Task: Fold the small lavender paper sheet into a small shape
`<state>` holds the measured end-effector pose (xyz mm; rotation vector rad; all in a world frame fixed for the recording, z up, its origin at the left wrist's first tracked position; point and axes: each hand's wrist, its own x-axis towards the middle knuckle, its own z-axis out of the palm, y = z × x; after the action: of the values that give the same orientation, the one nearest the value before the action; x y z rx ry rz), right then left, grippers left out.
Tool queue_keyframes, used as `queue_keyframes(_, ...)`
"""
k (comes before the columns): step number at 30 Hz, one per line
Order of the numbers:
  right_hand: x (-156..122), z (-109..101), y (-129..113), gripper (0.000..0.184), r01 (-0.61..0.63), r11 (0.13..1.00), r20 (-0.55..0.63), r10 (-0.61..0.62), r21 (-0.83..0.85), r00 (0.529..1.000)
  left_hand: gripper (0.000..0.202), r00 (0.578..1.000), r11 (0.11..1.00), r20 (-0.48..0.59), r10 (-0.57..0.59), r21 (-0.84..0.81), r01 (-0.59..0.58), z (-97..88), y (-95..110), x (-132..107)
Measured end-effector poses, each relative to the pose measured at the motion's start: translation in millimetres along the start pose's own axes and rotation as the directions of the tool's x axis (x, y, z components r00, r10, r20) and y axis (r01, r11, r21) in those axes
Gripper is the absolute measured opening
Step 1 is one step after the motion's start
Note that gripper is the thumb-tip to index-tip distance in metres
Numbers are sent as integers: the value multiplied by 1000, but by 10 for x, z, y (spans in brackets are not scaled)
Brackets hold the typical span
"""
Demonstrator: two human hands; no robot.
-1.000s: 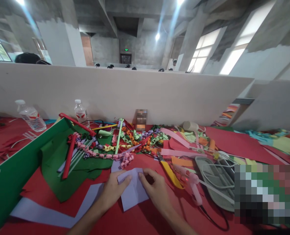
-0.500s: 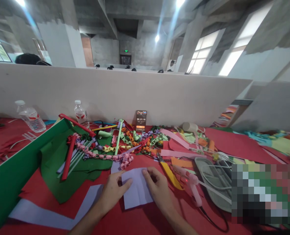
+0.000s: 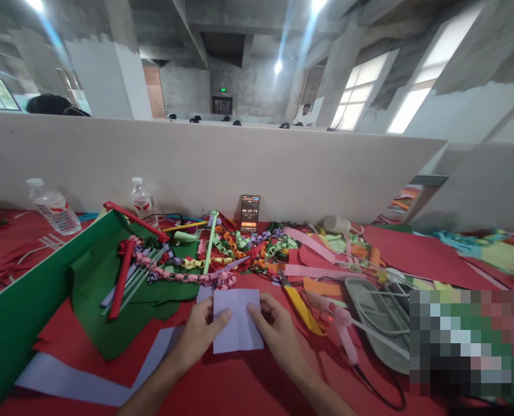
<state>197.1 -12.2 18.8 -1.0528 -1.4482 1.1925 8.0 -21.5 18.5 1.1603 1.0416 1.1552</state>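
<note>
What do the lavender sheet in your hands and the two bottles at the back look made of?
Lavender sheet: thin matte paper, apparently; a fold crease runs down it between left hand and right hand. Bottles: probably clear glossy plastic; see-through walls, white caps, printed labels.

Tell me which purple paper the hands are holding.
The small squarish purple sheet, gripped at its sides by the left hand and right hand. The long purple strip lies untouched further left.
</note>
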Motion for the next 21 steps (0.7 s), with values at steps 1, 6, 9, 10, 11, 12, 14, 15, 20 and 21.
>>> queue_keyframes(1, 5, -4, -3, 33, 2, 1000, -13, -3, -7, 1000, 47, 1000, 1000, 15, -9, -17, 9, 6, 2, -2)
queue_keyframes(6, 23, -24, -5, 33, 19, 999, -66, -21, -36, 998, 53, 999, 998, 32, -11, -59, 13, 1, -11, 5)
queue_keyframes(9, 22, -21, 13, 32, 15, 1000, -35, -15, 1, 999, 53, 999, 997, 31, -13, -73, 15, -11, -12, 4)
queue_keyframes(10, 20, -15, 21, 33, 10, 1000, -12, -9, 21, 1000, 53, 999, 997, 31, -10, -79, 13, -13, -13, 3)
queue_keyframes(11, 16, -7, 28, 34, 0, 999, 13, 0, 41, 1000, 52, 1000, 997, 30, -5, -82, 8, -14, -16, 3)
queue_keyframes(12, 12, 2, 33, 35, -13, 998, 33, 11, 58, 999, 52, 1000, 997, 27, 0, -83, 2, -16, -21, 4)
queue_keyframes(14, 0, 14, 35, 37, -38, 997, 44, 35, 62, 998, 51, 1000, 997, 17, 9, -77, -7, -24, -41, 12)
queue_keyframes(15, -8, 10, 30, 38, -37, 999, 27, 36, 34, 999, 51, 1000, 997, 12, 10, -73, -9, -31, -54, 19)
queue_keyframes(20, -61, -144, -64, 42, 289, 827, 10, -324, -482, 946, 52, 1000, 999, -14, 15, -35, -15, -74, -116, 64)
queue_keyframes(21, -73, -188, -95, 47, 385, 718, 106, -402, -580, 910, 51, 1000, 1000, -13, 25, -17, -25, -82, -126, 70)
